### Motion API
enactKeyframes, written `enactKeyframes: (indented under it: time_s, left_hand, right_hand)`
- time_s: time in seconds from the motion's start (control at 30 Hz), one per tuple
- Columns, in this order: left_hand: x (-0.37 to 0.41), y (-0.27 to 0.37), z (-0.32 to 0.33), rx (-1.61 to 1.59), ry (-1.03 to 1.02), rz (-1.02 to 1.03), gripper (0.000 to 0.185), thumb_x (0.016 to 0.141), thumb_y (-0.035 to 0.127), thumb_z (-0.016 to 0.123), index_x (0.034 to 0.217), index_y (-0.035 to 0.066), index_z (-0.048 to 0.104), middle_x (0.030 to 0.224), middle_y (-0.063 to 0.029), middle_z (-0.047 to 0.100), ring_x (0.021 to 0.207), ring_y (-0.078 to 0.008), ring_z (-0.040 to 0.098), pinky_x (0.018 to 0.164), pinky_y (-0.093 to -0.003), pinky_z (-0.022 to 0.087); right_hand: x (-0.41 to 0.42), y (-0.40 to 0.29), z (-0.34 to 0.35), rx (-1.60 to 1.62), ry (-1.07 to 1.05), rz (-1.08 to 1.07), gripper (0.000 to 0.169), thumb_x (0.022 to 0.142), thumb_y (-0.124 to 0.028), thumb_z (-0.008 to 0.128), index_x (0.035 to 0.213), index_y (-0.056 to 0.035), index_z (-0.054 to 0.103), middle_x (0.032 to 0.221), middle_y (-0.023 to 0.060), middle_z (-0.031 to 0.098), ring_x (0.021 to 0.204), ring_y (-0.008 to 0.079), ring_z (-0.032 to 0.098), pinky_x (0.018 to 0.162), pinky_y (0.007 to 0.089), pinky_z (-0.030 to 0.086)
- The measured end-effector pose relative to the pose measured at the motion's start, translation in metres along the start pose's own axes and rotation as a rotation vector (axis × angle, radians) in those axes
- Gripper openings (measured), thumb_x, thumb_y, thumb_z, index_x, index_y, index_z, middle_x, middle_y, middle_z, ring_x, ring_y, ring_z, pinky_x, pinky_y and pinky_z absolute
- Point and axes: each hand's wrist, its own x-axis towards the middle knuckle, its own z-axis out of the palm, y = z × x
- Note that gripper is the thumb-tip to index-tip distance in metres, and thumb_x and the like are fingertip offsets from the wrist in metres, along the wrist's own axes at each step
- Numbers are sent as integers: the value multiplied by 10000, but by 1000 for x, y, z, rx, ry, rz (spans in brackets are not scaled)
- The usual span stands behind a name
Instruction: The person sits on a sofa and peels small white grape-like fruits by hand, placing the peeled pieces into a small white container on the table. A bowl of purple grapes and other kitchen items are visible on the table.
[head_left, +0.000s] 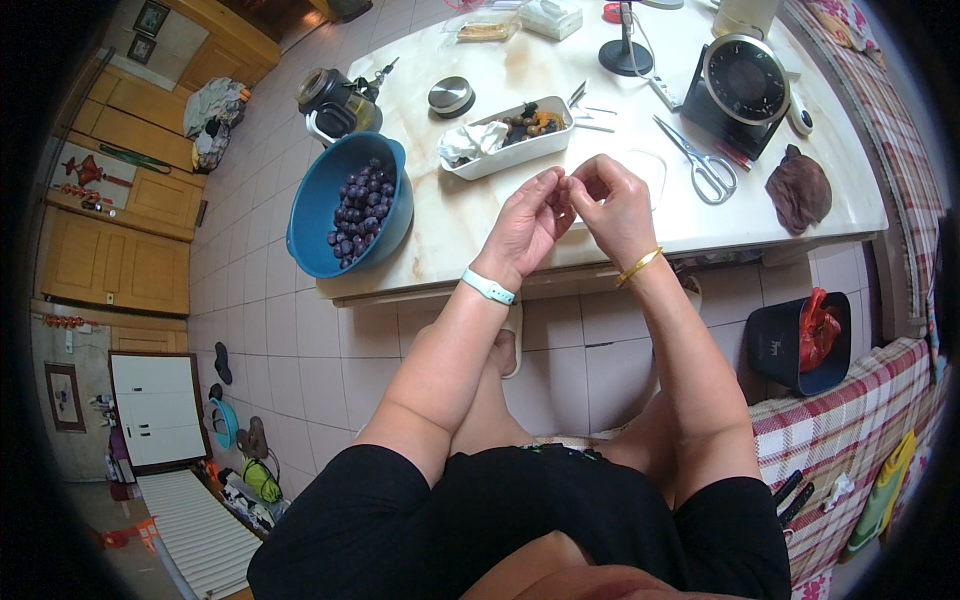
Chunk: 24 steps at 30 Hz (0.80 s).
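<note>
My left hand (525, 217), with a pale blue band at the wrist, is raised over the table's near edge. My right hand (616, 206), below a gold bracelet, meets it fingertip to fingertip. Both pinch close together; anything between the fingertips is too small or too hidden to tell. Just beyond them lies a white oblong container (499, 159) holding a crumpled white tissue (474, 141), small round brown things (525, 124) and orange scraps (553, 121). To the left, a blue plastic basin (311, 202) holds a heap of dark purple grapes (364, 214).
Scissors (709, 172) with pale handles, a brown cloth (797, 191) and a round black device (745, 79) occupy the table's right. A glass jug (341, 105) and a metal lid (451, 96) stand behind the basin. A dark bin (772, 349) with a red bag is on the floor.
</note>
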Motion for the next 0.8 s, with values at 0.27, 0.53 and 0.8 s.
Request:
enactKeyframes:
  time_s: [0.27,0.53,0.8]
  left_hand:
    - [0,0,1,18,3,-2,189,991,206,615,1122,75,652,1065,-32,670,992,-130,633,907,-294,539]
    - [-1,0,-2,61,28,-15,197,991,185,610,1155,75,623,1074,-30,663,970,-126,634,875,-284,544]
    - [-3,3,7,119,65,-5,193,975,147,628,1154,77,611,1047,-23,661,944,-120,632,859,-273,539]
  right_hand:
    - [0,2,0,-1,-7,2,112,814,-101,711,796,-9,650,734,101,679,625,186,669,608,297,542]
    - [0,1,0,5,-11,7,99,817,-91,708,814,-4,662,742,104,682,630,188,671,613,296,546]
    - [0,2,-1,2,-10,10,101,831,-89,715,841,3,675,756,108,683,630,186,671,597,292,538]
